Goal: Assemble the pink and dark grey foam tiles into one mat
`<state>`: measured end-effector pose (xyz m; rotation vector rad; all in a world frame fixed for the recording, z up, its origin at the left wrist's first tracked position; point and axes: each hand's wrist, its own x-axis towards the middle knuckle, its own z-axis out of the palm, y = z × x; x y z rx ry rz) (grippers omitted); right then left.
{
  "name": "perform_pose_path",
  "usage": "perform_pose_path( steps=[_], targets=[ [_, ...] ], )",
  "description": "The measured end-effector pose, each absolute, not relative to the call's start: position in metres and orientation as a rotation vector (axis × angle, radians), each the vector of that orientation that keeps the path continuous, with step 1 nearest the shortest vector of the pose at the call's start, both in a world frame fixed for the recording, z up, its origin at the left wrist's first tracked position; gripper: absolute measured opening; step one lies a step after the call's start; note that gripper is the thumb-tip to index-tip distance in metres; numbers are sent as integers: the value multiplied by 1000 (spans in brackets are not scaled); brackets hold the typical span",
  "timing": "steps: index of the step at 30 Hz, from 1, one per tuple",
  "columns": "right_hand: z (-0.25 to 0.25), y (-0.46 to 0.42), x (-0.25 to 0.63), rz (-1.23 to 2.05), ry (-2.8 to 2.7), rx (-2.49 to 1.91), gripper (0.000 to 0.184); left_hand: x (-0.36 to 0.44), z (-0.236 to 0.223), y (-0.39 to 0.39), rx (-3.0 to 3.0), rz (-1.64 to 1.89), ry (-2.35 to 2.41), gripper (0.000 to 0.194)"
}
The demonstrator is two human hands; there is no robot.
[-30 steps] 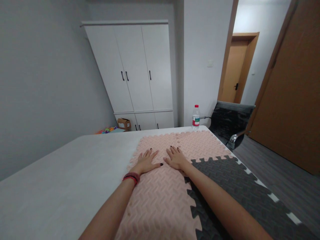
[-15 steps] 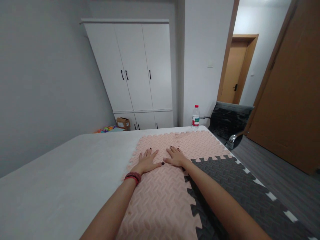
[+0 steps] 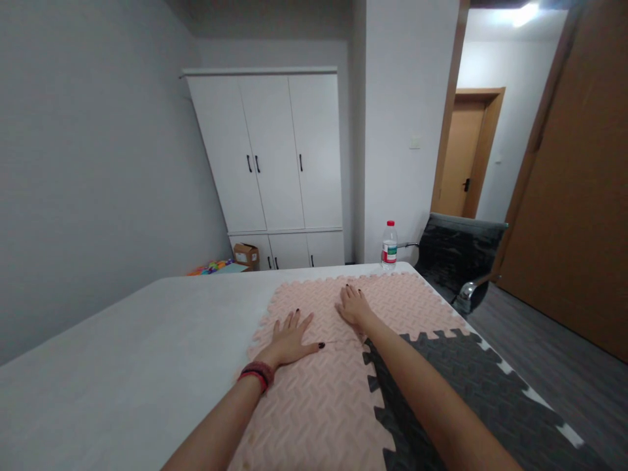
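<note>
Now the right hand (image 3: 354,306) is sliding further up the pink interlocking foam mats (image 3: 318,392) on the white bench (image 3: 122,353), fingers spread flat like the left hand (image 3: 290,340), seemingly pressing a seam.

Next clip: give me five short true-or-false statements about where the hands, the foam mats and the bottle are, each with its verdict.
1. Both hands lie flat on the pink foam mat. True: the left hand and the right hand rest palm down on it.
2. The right hand holds the water bottle. False: the bottle stands alone at the table's far edge, apart from both hands.
3. A dark grey foam mat joins the pink one on its right side. True.
4. The left wrist is bare. False: it wears a red and dark wristband.
5. The right hand lies farther from the camera than the left. True.
</note>
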<state>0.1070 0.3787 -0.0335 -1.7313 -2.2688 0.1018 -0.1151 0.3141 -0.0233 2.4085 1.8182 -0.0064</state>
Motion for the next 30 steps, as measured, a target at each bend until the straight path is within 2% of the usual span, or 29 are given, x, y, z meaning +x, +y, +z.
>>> perform_pose_path(
  steps=[7, 17, 24, 30],
  targets=[
    [-57, 402, 108, 173, -2245, -1834, 77, -116, -26, 319, 2407, -19, 1794, 100],
    [-37, 409, 106, 38, -2228, -1789, 66, -117, -29, 319, 2418, 5, 1792, 98],
    [-57, 431, 98, 114, -2170, -1906, 74, -117, -32, 322, 2416, 0, 1801, 98],
    [-45, 440, 98, 62, -2142, -1927, 74, -117, -31, 323, 2403, 5, 1794, 100]
  ],
)
